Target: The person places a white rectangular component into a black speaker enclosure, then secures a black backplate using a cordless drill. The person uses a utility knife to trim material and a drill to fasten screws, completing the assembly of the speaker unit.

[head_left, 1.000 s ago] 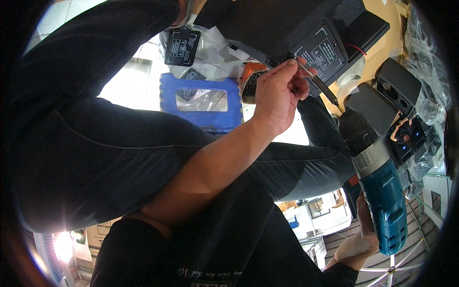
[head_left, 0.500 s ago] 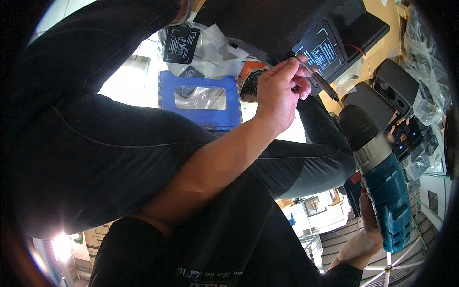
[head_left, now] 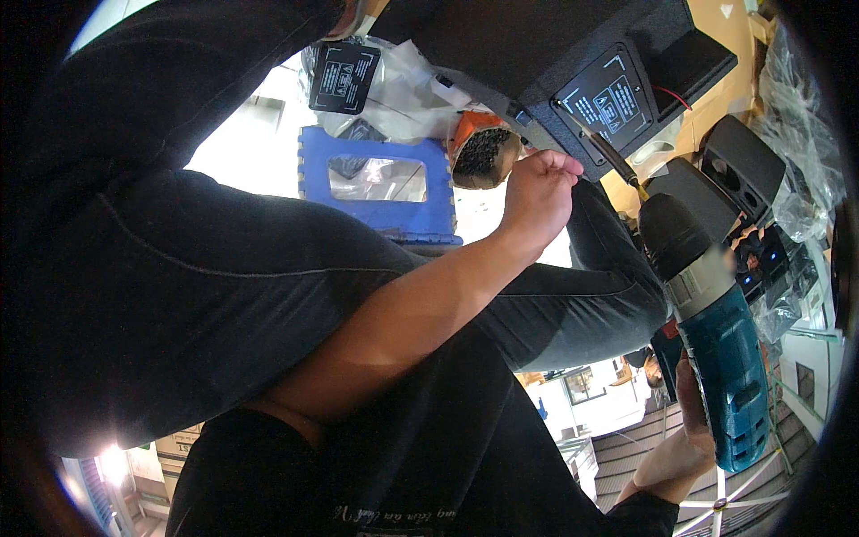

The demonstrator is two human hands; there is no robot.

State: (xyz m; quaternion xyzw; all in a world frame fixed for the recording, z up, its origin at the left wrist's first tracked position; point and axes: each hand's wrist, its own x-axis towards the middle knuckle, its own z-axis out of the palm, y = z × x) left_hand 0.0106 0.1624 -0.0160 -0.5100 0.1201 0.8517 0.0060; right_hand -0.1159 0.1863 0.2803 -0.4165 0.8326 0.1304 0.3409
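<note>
My right hand (head_left: 682,447) grips a teal and black cordless drill (head_left: 729,376), its handle mostly hidden. From the chuck a long screwdriver bit (head_left: 613,159) reaches up and left, its tip at the left corner of a black panel (head_left: 617,98) with white print. That panel lies against a black speaker cabinet (head_left: 510,54). Beneath its lower edge, my left hand (head_left: 540,199) is closed with fingertips pressed together, apart from the bit. Whatever the fingers hold, if anything, is hidden. A red wire (head_left: 671,94) sticks out beside the panel.
A blue plastic step stool (head_left: 385,217) stands left of my left hand. An orange-rimmed container of dark bits (head_left: 488,157) sits beside it. Another black printed panel (head_left: 344,79) lies on clear plastic. Black speaker boxes (head_left: 744,166) and crumpled plastic wrap (head_left: 801,107) are at the right. Another person's hands (head_left: 744,255) show there.
My left hand has let go of the bit and dropped down from it, fingers closing together. The drill stays nearly in place, and the bit's tip remains at the panel's corner.
</note>
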